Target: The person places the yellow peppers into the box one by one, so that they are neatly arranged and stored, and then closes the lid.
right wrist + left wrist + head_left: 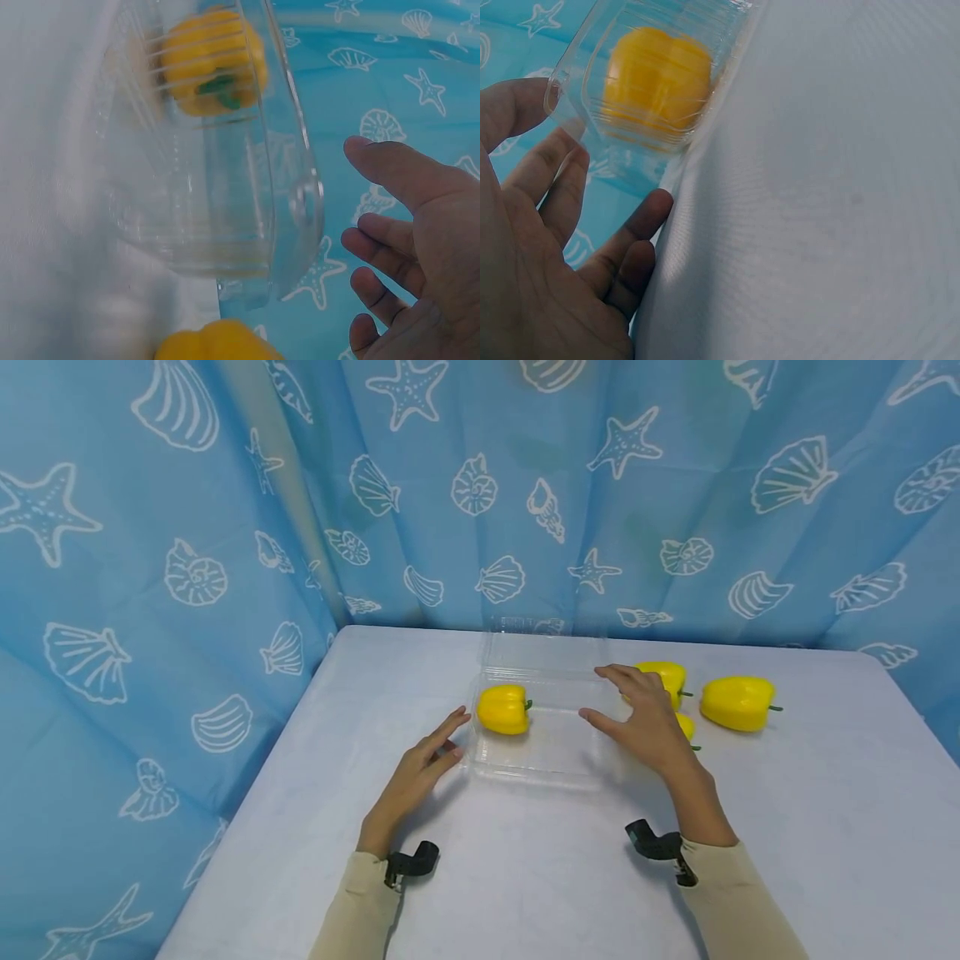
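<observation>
A clear plastic clamshell box [540,752] lies on the table with its lid [543,652] folded back. Inside its left end sits a yellow bell pepper [502,710], green stem toward the right. My left hand [411,781] is beside the box's left wall, fingers loosely extended; in the left wrist view the thumb [525,105] overlaps the box's corner. Over the right end of the box hovers my right hand [648,727], thumb and fingers spread with nothing between them. It partly hides two more yellow peppers, one at the back [666,677] and one nearer [686,725].
Another yellow bell pepper [738,703] lies farther right, its stem pointing right. A white cloth covers the table [525,877]. Behind and to the left hangs a blue curtain [450,527] printed with shells and starfish.
</observation>
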The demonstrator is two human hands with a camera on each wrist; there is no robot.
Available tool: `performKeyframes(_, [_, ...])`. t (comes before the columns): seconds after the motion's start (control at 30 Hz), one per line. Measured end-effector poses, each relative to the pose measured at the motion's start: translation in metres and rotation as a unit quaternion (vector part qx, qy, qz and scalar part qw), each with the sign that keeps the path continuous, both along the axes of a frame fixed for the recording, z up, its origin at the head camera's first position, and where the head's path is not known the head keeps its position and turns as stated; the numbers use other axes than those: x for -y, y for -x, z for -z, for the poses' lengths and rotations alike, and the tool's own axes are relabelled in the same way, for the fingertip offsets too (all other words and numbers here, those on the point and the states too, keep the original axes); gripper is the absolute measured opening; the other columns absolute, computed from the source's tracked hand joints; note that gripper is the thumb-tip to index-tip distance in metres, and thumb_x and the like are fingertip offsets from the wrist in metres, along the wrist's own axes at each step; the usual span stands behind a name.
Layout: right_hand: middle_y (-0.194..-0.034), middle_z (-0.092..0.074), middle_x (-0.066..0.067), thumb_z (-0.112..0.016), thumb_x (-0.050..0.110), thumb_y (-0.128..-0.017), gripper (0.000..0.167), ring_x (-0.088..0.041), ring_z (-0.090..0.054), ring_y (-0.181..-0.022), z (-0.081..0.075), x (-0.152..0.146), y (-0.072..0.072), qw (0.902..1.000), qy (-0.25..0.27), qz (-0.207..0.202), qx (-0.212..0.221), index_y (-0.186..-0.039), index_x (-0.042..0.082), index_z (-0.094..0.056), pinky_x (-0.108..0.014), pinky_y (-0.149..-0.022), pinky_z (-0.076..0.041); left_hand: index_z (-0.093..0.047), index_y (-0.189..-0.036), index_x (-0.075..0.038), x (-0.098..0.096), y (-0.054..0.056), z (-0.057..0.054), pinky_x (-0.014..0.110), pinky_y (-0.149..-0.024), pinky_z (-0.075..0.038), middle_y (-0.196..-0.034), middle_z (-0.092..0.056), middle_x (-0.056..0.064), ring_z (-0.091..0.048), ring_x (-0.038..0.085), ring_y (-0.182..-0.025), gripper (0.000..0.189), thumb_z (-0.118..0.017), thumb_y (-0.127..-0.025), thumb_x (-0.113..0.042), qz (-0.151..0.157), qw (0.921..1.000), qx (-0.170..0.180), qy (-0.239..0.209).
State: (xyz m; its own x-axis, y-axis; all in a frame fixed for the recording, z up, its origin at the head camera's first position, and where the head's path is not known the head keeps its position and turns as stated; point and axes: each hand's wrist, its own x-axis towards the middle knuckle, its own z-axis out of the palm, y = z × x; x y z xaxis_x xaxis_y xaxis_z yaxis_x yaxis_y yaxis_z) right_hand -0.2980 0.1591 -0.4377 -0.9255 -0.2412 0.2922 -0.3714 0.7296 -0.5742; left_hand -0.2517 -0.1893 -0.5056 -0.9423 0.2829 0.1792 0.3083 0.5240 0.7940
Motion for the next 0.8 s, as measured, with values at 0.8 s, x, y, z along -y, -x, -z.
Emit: performKeyframes(0.8, [-0.148,-0.046,-0.017,-0.076,0.036,-0.089,0.064,-0.041,-0.033,-0.134,-0.004,-0.022,-0.010,0.9998,0.001,0.016,-0.006,-0.143,0.009,-0.053,-0.065,-0.105,-0.028,-0.040,-0.154,-0.033,-0.002,-0.001,0.000,0.043,-0.092,-0.045,-0.160,-0.029,-0.017,-0.055,0.015,-0.107,0.051,-0.052,-0.105,-0.028,0.000,0.9999,-0.008,-0.007])
